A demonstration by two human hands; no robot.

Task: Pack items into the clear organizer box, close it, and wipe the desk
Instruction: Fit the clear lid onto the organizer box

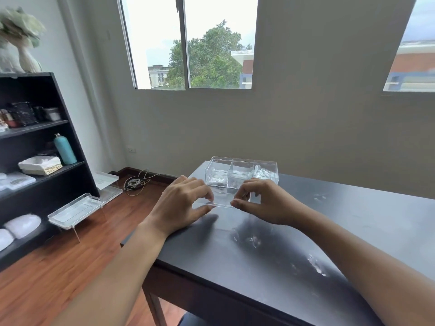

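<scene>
A clear organizer box (pixel 241 171) with three compartments stands at the far left corner of the black desk (pixel 353 227); pale crumpled items lie inside it. Just in front of it, a flat clear lid (pixel 222 200) is held low over the desk. My left hand (pixel 182 203) pinches the lid's left end between thumb and fingers. Its right end sits between the thumb and fingers of my right hand (pixel 263 202).
White smudges (pixel 315 264) mark the desk near its front right. A black shelf unit (pixel 35 149) with a teal bottle and a basket stands at the left. Clear trays (pixel 77 209) and cables (pixel 134 183) lie on the wooden floor.
</scene>
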